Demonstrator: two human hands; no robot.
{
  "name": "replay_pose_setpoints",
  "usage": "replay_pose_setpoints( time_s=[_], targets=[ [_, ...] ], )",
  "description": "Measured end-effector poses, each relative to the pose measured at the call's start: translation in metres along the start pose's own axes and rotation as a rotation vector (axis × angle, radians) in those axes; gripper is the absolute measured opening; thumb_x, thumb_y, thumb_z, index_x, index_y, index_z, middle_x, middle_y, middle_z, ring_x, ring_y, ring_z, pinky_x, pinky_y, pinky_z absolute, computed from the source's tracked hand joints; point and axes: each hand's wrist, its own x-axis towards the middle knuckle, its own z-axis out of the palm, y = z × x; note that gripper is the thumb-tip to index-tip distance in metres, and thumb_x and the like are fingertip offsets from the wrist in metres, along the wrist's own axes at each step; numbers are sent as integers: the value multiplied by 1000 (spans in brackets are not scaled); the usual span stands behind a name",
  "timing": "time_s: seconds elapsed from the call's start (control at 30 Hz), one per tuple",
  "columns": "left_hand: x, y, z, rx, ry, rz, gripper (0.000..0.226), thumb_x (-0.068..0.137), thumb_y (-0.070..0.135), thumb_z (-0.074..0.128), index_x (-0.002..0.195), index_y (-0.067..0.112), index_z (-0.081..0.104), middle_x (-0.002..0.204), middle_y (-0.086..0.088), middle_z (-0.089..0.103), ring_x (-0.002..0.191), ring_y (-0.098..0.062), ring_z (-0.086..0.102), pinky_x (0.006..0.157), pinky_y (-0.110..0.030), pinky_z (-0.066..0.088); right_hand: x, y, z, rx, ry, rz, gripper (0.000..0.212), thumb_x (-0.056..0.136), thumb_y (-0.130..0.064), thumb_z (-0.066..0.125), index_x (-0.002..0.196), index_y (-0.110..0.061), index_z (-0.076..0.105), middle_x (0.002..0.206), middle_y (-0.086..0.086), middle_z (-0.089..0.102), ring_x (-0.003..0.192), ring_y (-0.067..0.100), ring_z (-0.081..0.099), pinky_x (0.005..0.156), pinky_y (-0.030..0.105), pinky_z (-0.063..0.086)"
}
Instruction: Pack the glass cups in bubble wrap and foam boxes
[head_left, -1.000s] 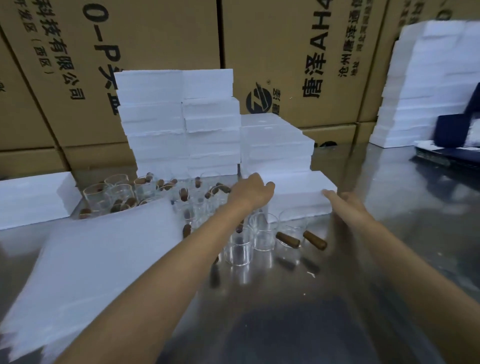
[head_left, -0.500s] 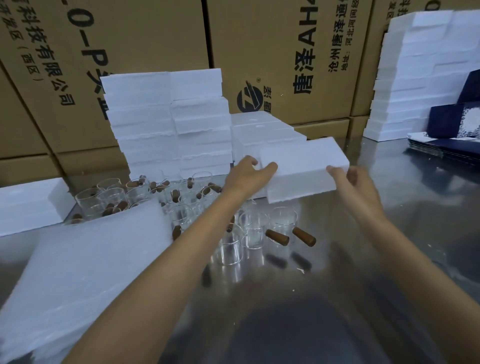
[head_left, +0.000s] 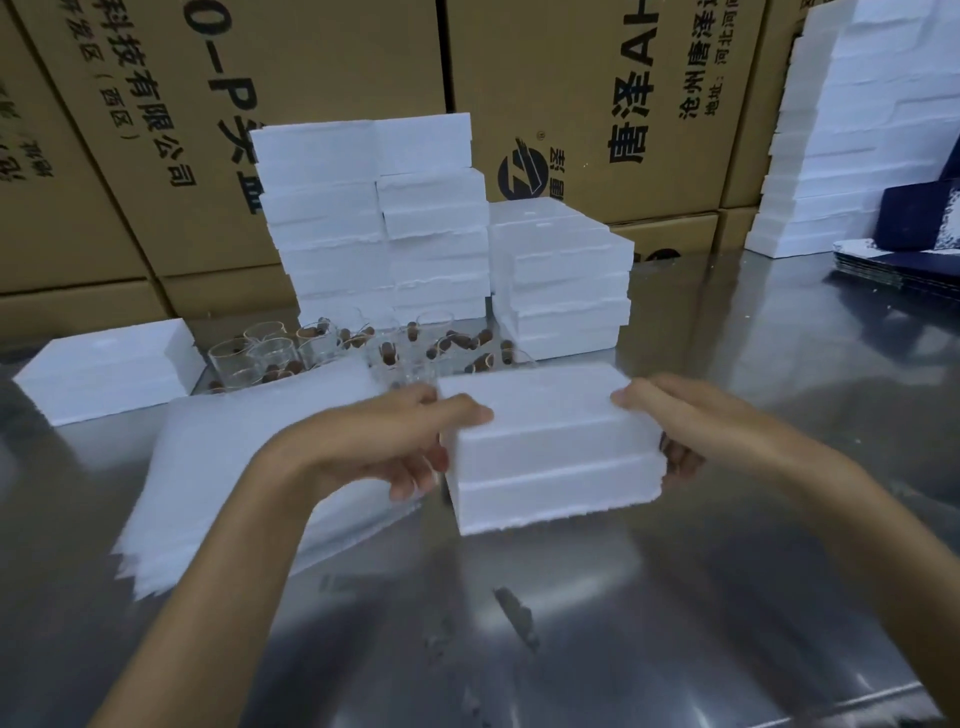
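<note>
Both grip the foam box (head_left: 550, 447) — left hand (head_left: 384, 441), right hand (head_left: 675, 415) — thumbs on top, fingers beneath

The foam box (head_left: 556, 457) hides most of the right hand's (head_left: 691, 431) fingers. Several glass cups (head_left: 270, 348) sit half-hidden behind the foam sheets (head_left: 234, 467). The right-hand foam stack (head_left: 857, 130) is cut off at the top edge.

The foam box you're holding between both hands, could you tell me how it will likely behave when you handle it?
The foam box probably stays stiff: it keeps its block shape between the left hand and right hand. It looks light, held only by its ends. Its ragged lower edge suggests it crumbles if squeezed.
</note>
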Motion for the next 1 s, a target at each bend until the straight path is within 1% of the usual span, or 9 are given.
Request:
replay_pose_setpoints(
  time_s=[0.13, 0.37, 0.57, 0.67, 0.8, 0.87, 0.9, 0.93, 1.0],
  targets=[
    [1, -29, 17, -89, -52, -25, 50, 90, 40, 70, 126, 14, 46, 91, -16, 74, 71, -26, 68, 59, -35, 57, 3, 19, 25, -11, -51, 58, 64, 67, -70, 55, 98, -13, 55, 53, -4, 64, 51, 19, 65, 47, 26, 50],
    [27, -38, 24, -156, 234, 24, 55, 90, 42, 69, 134, 31, 37, 86, -4, 77, 71, -22, 75, 64, -31, 61, 18, 29, 44, 35, 140, 8, 51, 78, -75, 53, 91, -26, 58, 75, 0, 67, 58, 20, 68, 68, 41, 59],
    [37, -32, 31, 11, 372, 108, 46, 99, 42, 54, 141, 26, 48, 118, -4, 67, 96, -23, 70, 94, -45, 55, 25, 23, 50, -70, 290, -43, 55, 86, -70, 51, 74, -16, 53, 66, -7, 51, 66, 18, 54, 64, 36, 43],
    [33, -25, 29, 69, 420, 158, 35, 100, 42, 51, 134, 31, 52, 110, 3, 68, 92, -17, 68, 89, -39, 56, 25, 16, 47, -142, 366, -99, 60, 89, -64, 53, 66, -9, 41, 66, -4, 42, 64, 19, 48, 61, 34, 34],
    [39, -3, 14, 92, 533, 227, 26, 100, 49, 46, 122, 37, 52, 100, 8, 66, 82, -15, 63, 70, -29, 45, 31, -3, 39, 95, 362, -179, 52, 94, -57, 52, 64, -18, 34, 65, -5, 36, 66, 22, 49, 65, 34, 33],
    [51, 6, 6, 85, 592, 217, 41, 101, 46, 44, 134, 24, 52, 116, 1, 63, 95, -23, 65, 80, -32, 47, 39, -13, 38, 196, 314, -159, 31, 95, -57, 50, 85, -29, 57, 72, -12, 44, 72, 8, 49, 77, 30, 35],
    [58, 9, 2, 79, 618, 182, 49, 102, 45, 43, 143, 19, 45, 129, -2, 58, 104, -25, 65, 87, -33, 47, 44, -14, 38, 215, 280, -135, 35, 96, -55, 49, 115, -29, 62, 81, -17, 49, 81, 4, 51, 84, 28, 36],
    [64, 10, -1, 65, 627, 138, 55, 102, 44, 41, 148, 15, 38, 139, -6, 54, 111, -26, 63, 91, -33, 47, 47, -17, 39, 223, 246, -124, 51, 97, -54, 48, 140, -25, 51, 90, -17, 54, 89, 3, 52, 89, 28, 37],
    [72, 8, -4, 50, 589, 66, 60, 103, 43, 38, 154, 13, 28, 148, -12, 48, 123, -25, 56, 88, -31, 43, 55, -17, 40, 193, 212, -106, 61, 99, -50, 47, 152, -21, 36, 110, -8, 62, 93, 2, 55, 96, 30, 42]
  ],
)
